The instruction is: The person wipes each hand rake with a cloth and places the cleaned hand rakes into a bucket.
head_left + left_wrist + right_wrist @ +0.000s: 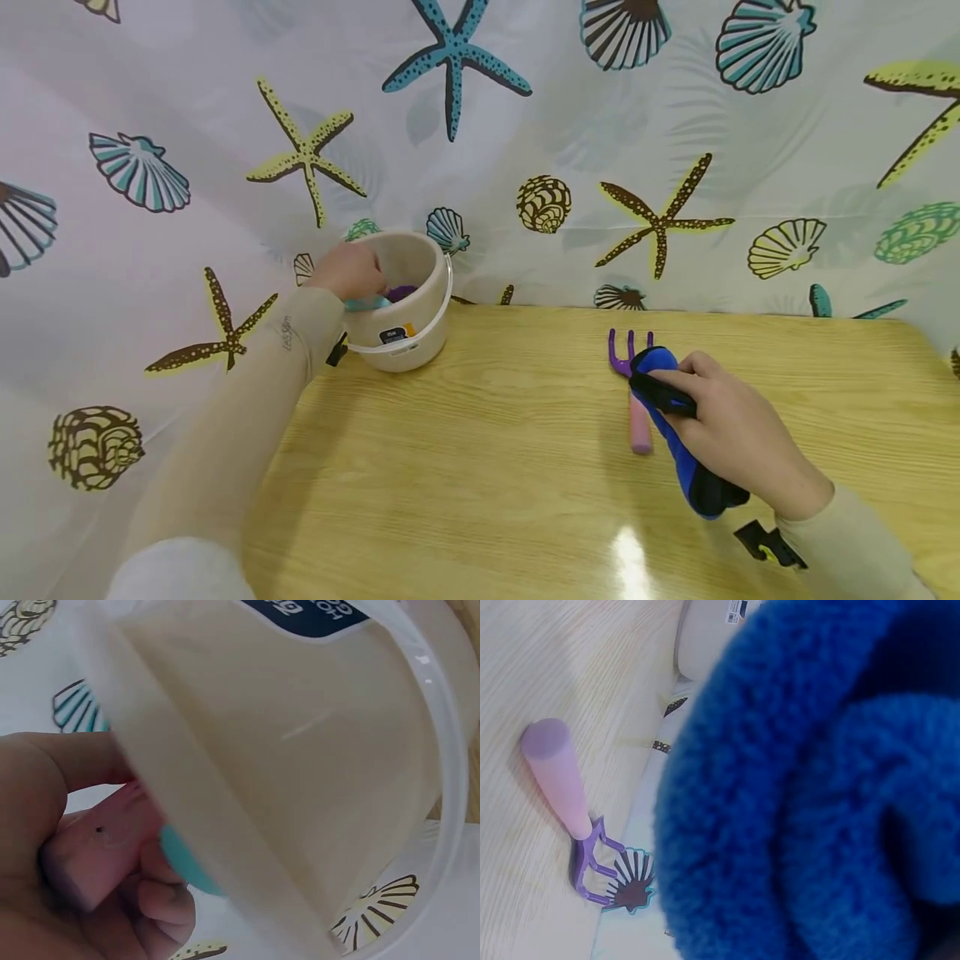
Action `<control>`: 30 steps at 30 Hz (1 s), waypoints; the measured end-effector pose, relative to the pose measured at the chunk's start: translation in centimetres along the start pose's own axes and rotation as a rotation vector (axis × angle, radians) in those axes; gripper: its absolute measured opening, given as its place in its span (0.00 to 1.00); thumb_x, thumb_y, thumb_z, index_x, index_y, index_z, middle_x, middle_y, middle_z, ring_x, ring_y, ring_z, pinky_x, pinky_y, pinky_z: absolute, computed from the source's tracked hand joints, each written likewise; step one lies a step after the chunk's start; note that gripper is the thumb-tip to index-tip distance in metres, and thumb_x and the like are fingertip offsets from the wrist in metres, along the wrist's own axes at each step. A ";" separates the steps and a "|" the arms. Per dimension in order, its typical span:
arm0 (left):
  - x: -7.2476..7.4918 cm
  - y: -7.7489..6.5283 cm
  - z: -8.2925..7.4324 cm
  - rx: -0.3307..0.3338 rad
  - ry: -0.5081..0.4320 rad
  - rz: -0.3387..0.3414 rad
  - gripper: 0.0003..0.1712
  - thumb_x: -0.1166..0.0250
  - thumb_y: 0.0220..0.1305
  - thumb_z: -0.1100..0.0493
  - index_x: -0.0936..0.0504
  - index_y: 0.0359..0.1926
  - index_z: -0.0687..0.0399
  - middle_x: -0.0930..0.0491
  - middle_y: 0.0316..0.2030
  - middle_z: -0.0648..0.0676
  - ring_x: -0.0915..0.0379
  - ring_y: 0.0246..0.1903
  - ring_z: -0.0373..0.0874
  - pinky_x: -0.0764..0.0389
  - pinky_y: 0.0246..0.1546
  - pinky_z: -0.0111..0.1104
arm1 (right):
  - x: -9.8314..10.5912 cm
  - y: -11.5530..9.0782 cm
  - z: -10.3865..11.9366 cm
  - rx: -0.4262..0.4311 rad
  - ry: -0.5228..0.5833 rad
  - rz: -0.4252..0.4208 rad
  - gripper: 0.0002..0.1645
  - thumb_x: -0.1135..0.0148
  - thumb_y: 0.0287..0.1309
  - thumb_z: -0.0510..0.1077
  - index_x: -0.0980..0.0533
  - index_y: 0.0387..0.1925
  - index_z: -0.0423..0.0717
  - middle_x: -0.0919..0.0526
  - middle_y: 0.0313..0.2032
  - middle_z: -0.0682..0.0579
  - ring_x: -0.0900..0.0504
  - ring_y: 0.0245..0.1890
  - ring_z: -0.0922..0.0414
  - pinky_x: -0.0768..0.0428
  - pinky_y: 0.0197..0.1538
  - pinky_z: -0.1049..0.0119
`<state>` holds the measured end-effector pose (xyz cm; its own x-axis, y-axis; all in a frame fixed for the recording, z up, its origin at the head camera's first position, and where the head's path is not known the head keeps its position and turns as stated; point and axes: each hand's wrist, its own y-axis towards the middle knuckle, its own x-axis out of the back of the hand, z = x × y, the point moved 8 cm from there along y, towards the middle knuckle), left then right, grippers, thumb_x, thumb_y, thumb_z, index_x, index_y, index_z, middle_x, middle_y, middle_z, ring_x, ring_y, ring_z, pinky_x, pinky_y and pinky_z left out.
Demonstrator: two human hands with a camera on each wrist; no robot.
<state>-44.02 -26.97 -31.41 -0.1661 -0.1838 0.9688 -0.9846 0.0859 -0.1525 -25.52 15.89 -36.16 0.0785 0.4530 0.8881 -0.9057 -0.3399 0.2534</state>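
At the left, a cream bucket (405,333) stands against the patterned cloth. My left hand (349,271) is at its mouth. In the left wrist view the fingers curl round a pink handle (112,844), whose far end is hidden behind the bucket's rim. Something teal (367,305) and something purple (401,292) show inside the bucket. My right hand (731,425) grips a blue-and-black fuzzy bundle (678,450), like rolled-up gloves, above the table. Just beyond it lies a hand fork (640,429) with purple tines and a pink handle, partly covered in the head view.
The wooden table (480,467) runs back to a white cloth (487,175) printed with shells and starfish, which hangs behind and at the left. A white bail handle (441,312) hangs down the bucket's front side.
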 end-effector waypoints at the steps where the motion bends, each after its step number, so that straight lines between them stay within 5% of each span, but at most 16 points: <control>1: -0.4 0.4 0.0 0.000 0.010 0.019 0.07 0.39 0.62 0.61 0.17 0.31 0.58 0.16 0.35 0.59 0.23 0.36 0.53 0.23 0.39 0.44 | 0.0 -0.1 0.0 0.000 0.001 0.000 0.22 0.32 0.58 0.39 0.18 0.55 0.49 0.25 0.40 0.50 0.28 0.28 0.57 0.27 0.30 0.64; 7: -2.1 1.6 0.0 -0.012 0.111 0.113 0.11 0.43 0.59 0.61 0.28 0.20 0.51 0.25 0.22 0.54 0.29 0.27 0.49 0.29 0.37 0.40 | 0.0 -0.5 -0.3 0.004 -0.018 -0.016 0.22 0.30 0.57 0.39 0.18 0.55 0.48 0.26 0.39 0.50 0.30 0.26 0.58 0.29 0.28 0.64; 13: -3.0 2.2 0.3 -0.041 0.095 0.169 0.16 0.48 0.61 0.61 0.35 0.17 0.47 0.33 0.17 0.49 0.34 0.22 0.46 0.31 0.31 0.38 | 0.0 -0.7 -0.5 0.001 -0.013 -0.018 0.23 0.29 0.57 0.40 0.18 0.56 0.48 0.26 0.39 0.50 0.30 0.27 0.58 0.29 0.28 0.63; 18: -3.2 2.2 0.8 -0.073 0.076 0.145 0.22 0.49 0.66 0.57 0.40 0.14 0.45 0.40 0.13 0.46 0.41 0.15 0.41 0.34 0.23 0.34 | 0.3 -0.7 -0.6 -0.014 -0.001 -0.014 0.22 0.31 0.58 0.40 0.18 0.56 0.49 0.25 0.40 0.50 0.27 0.28 0.57 0.27 0.28 0.64; 23: -2.4 0.6 0.2 -0.114 0.061 0.026 0.26 0.49 0.72 0.52 0.37 0.14 0.47 0.39 0.12 0.46 0.40 0.14 0.42 0.36 0.21 0.35 | 1.1 -0.9 -1.1 -0.035 0.003 -0.026 0.25 0.32 0.57 0.37 0.19 0.58 0.45 0.24 0.41 0.48 0.24 0.30 0.56 0.25 0.29 0.63; 27: -0.7 -1.6 -1.8 -0.126 0.022 -0.197 0.20 0.51 0.71 0.53 0.32 0.19 0.49 0.33 0.18 0.50 0.35 0.21 0.47 0.34 0.26 0.38 | 1.8 -1.7 -1.6 -0.041 0.007 -0.045 0.25 0.32 0.57 0.37 0.20 0.58 0.45 0.24 0.42 0.48 0.24 0.30 0.56 0.25 0.29 0.62; 30: 0.5 -3.9 -5.0 -0.153 -0.055 -0.386 0.15 0.50 0.68 0.54 0.28 0.24 0.51 0.29 0.23 0.54 0.33 0.26 0.50 0.34 0.32 0.41 | 2.6 -2.4 -2.1 -0.027 -0.001 -0.092 0.26 0.30 0.55 0.36 0.19 0.57 0.44 0.25 0.41 0.49 0.25 0.29 0.57 0.26 0.29 0.63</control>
<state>-39.99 -22.54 -29.36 0.2068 -0.2825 0.9367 -0.9563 0.1440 0.2546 -23.96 19.58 -35.27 0.1623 0.4808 0.8616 -0.9056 -0.2741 0.3236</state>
